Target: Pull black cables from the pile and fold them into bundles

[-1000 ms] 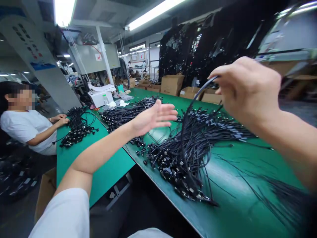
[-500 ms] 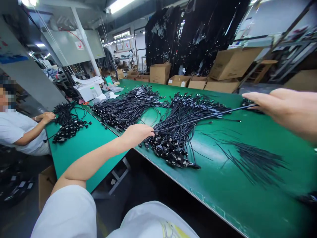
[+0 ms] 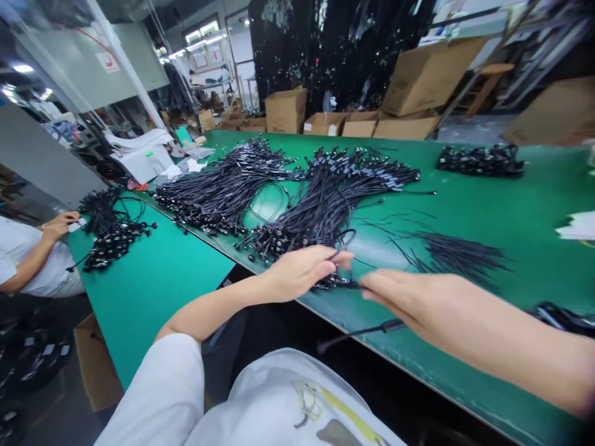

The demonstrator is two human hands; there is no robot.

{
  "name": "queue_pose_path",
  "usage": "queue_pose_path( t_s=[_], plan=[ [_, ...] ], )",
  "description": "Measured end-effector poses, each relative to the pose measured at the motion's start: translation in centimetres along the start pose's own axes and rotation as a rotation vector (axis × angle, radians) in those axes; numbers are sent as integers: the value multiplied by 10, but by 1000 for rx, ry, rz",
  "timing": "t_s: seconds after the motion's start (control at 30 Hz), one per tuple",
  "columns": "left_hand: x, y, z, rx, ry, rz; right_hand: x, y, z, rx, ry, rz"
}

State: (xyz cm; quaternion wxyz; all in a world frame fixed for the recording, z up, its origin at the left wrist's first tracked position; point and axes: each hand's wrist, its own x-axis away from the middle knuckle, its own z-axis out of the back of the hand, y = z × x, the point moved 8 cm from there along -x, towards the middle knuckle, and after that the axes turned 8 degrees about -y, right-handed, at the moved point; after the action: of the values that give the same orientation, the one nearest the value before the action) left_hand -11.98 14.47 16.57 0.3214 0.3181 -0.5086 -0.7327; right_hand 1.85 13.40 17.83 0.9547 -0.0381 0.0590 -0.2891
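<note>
Head view: left hand (image 3: 302,269) pinched on a loop of thin black cable (image 3: 346,238) at 6 o'clock, right hand (image 3: 418,303) just beside, fingers together, grip unclear tbh.

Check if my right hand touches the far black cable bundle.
Apart: the head view shows green bench between the right hand and the far black cable bundle.
</note>
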Motion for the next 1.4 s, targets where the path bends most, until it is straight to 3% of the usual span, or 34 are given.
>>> queue_pose_path(
  t_s=[0.03, 0.1, 0.2, 0.3, 0.37, 0.43, 0.5, 0.6, 0.7, 0.8, 0.87, 0.93, 1.0, 1.1, 1.2, 1.3, 1.4],
  plan=[
    [-6, -3, -18, 51, -107, 32, -5, -2, 11, 4, 16, 3],
    [-8, -14, -39, 244, -294, 152, -9, 22, 30, -1, 78, -42],
    [2, -34, -31, 575, -359, 308, 8, 91, 33, -115, 182, -188],
    [12, -43, 13, 805, -138, 278, 38, 142, -1, -285, 214, -295],
    [18, -44, 46, 857, 97, 185, 52, 152, -30, -344, 212, -330],
    [21, -44, 65, 834, 274, 117, 58, 142, -49, -319, 231, -326],
    [13, -47, 64, 753, 310, 109, 55, 113, -56, -199, 250, -260],
    [-14, -53, 36, 537, 207, 85, 39, 50, -54, -89, 193, -18],
    [-32, -54, -5, 250, 46, 39, 21, 12, -41, -249, 99, 169],
    [-32, -54, -45, 167, -170, 84, 9, 32, -22, -406, 190, 30],
    [-29, -54, -53, 325, -205, 108, 9, 60, -17, -549, 359, -141],
    [-30, -56, -52, 531, -169, 115, 11, 79, -27, -798, 511, -241],
    [-35, -64, -51, 653, -131, 133, 4, 82, -54, -1081, 517, -282],
    [-41, -81, -55, 614, -80, 154, -5, 74, -91, -1435, 526, -408],
    [-42, -100, -57, 534, 61, 134, -7, 71, -102, -1699, 675, -479],
    [-37, -109, -49, 426, 247, 111, -11, 70, -96, -1732, 751, -432],
    [-34, -101, -46, 195, 272, 114, -4, 75, -85, -1468, 901, -439]
  ],
)
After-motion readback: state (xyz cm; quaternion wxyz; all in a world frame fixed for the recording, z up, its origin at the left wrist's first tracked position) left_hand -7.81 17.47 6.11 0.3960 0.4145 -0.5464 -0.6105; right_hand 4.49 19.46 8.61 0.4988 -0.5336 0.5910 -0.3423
